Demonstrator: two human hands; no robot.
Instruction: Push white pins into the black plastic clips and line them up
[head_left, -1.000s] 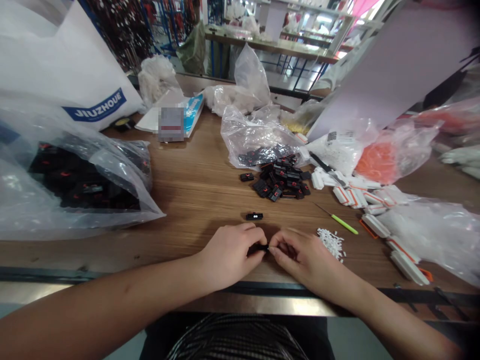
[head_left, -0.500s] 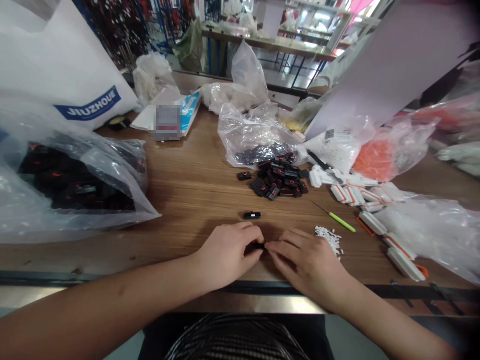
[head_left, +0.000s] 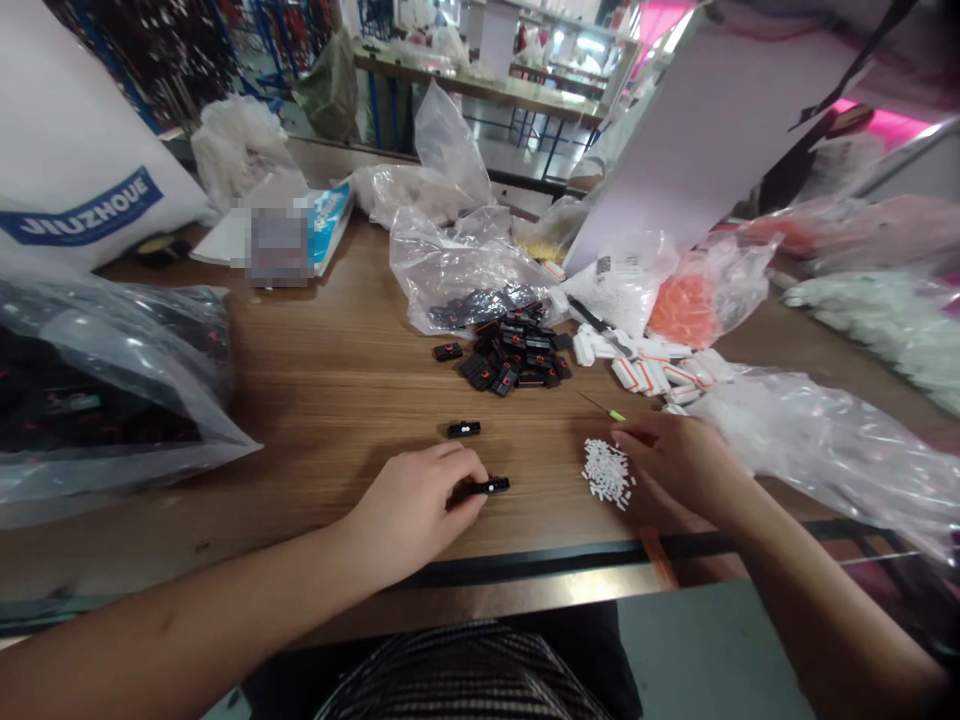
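A small black plastic clip (head_left: 491, 486), light and stiff and probably best taken by its long edges, was pinched by the left hand (head_left: 409, 512) above the desk (head_left: 315, 400), while the right hand's (head_left: 679, 462) loose grip, its hold unclear, was near small white pegs (head_left: 606, 472).

And here we go, one left hand (head_left: 409, 510), one right hand (head_left: 679, 460), one black rectangular plastic clip (head_left: 489, 486) held, a second black rectangular plastic clip (head_left: 464, 429) lying apart, one slim green-handled awl (head_left: 615, 415)!

A head-worn camera looks forward and down at left hand (head_left: 405, 512) and right hand (head_left: 679, 462).
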